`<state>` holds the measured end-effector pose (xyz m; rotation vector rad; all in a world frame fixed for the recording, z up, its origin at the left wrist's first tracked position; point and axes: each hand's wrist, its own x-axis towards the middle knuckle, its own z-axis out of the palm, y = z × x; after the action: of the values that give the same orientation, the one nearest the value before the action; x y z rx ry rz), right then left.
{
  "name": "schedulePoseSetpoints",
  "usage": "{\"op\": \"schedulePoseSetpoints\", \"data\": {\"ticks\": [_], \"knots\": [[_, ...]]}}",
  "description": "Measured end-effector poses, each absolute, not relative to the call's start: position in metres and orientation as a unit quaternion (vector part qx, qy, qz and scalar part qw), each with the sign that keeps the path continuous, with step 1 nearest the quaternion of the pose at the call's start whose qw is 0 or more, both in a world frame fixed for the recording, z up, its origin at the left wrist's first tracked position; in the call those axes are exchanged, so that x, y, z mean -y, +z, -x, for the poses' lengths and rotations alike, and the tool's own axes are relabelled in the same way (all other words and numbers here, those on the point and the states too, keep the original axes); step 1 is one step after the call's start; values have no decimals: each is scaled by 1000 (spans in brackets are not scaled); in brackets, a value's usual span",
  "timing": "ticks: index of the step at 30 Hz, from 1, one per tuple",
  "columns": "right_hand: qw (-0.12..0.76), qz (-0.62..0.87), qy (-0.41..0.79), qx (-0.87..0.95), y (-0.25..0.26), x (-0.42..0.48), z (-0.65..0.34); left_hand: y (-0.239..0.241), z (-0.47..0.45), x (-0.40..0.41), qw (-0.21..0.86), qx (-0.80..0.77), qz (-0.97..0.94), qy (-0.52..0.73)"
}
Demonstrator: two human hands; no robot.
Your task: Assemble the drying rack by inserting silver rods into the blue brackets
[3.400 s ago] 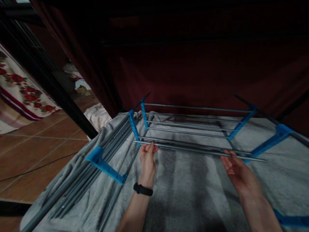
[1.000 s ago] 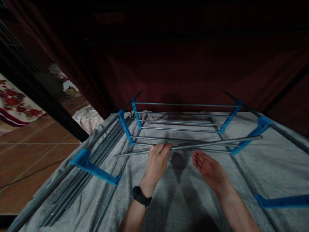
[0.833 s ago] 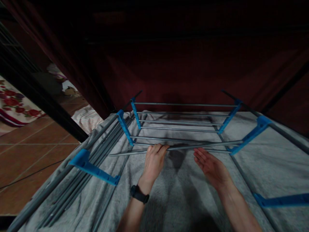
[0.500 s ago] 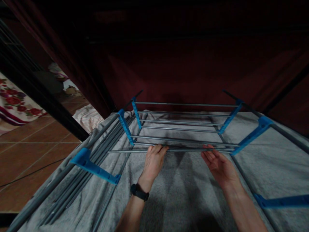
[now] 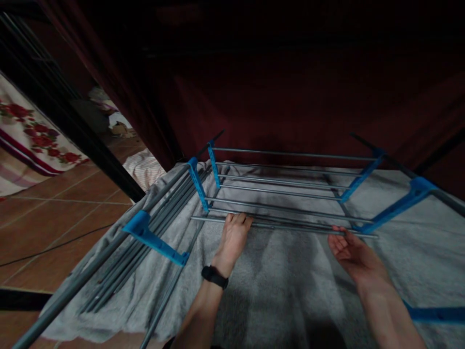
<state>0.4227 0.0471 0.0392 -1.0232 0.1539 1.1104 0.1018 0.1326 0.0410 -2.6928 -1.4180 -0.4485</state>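
Observation:
A loose thin grey metal tube lies across in front of the rack's nearest crossbars. My left hand, with a dark band on its wrist, is closed over the tube left of its middle. My right hand holds the tube near its right end between thumb and fingers, palm turned up. Just beyond stands a partly assembled rack of grey tubes and blue plastic brackets. One blue bracket is past the tube's left end, and another blue bracket rises behind the right end.
Several spare grey tubes lie in a bundle at the left on a grey blanket. A nearer blue bracket juts inward from the left side. Dark red cloth hangs behind, and a tiled floor shows at left.
The loose tube has shifted right, its right end now past the right bracket's foot. My right hand has moved right. My left hand stays closed on the tube. The view has shifted slightly.

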Motion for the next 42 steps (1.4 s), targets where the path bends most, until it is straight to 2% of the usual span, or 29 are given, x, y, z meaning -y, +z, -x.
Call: {"op": "schedulePoseSetpoints", "data": {"ticks": [16,24,34,42], "knots": [[704,523,454,-157,52,-46,-440,38,-104,-127,6,481,872,-88],[724,526,428,-129,51,-43,-443,35,-102,-126,0,470,880,-67],[721,509,441,-163,51,-43,-448,19,-103,-125,-12,462,883,-89],[679,559,444,-171,51,-41,-453,14,-105,-122,-18,471,878,-87]]}}
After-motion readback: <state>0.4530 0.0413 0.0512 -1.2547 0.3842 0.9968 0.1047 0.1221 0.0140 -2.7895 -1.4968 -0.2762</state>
